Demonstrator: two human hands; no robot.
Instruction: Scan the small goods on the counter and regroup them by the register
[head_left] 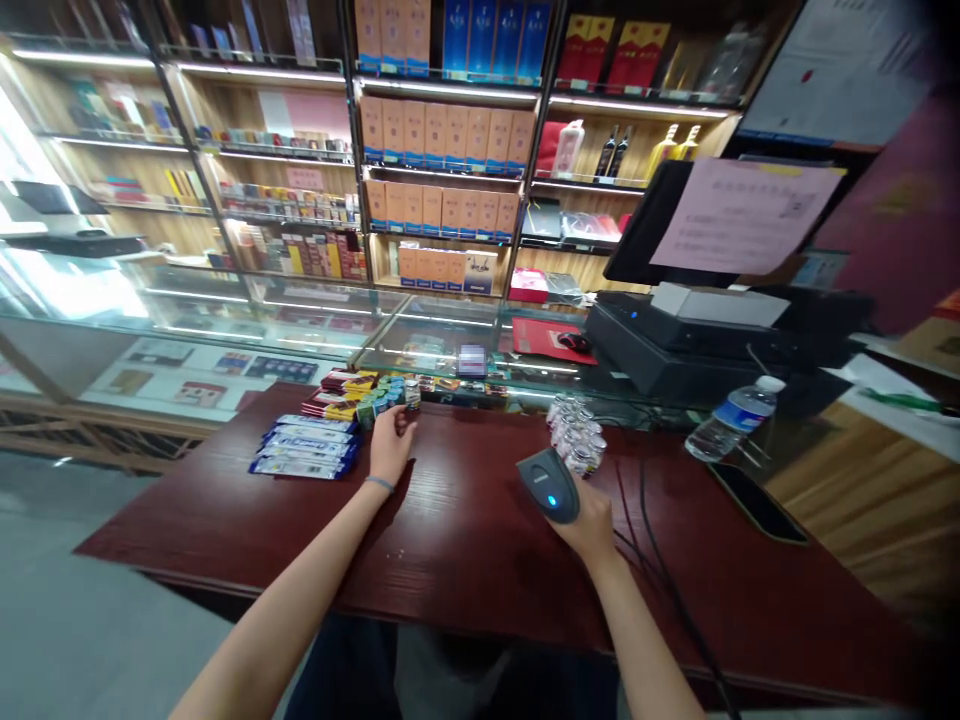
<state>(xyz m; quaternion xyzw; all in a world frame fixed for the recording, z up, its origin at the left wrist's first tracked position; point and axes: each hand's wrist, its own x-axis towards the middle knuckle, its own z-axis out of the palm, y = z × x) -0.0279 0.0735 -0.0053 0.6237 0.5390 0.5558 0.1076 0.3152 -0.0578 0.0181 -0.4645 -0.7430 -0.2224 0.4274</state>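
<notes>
My right hand (pixel 589 520) is wrapped around a dark grey handheld barcode scanner (pixel 550 485) with a blue light lit on it. Just beyond it lies a cluster of small, shiny white-and-purple packs (pixel 576 435). On the left, my left hand (pixel 392 445) hovers low over the table, fingers loosely curled with a gap at the thumb. A small cylindrical container (pixel 412 394) stands right by its fingertips, at the end of a group of small green rolls (pixel 380 400). Left of that hand are blue-and-white long packets (pixel 306 447) and red-and-yellow packets (pixel 337 394).
The dark red table (pixel 457 510) adjoins a glass display counter (pixel 300 330). At right are a water bottle (pixel 735 418), a phone (pixel 757 502), black cables (pixel 664 560) and a cash register (pixel 675 340). A mouse (pixel 574 342) rests on a red pad. Stocked shelves line the back.
</notes>
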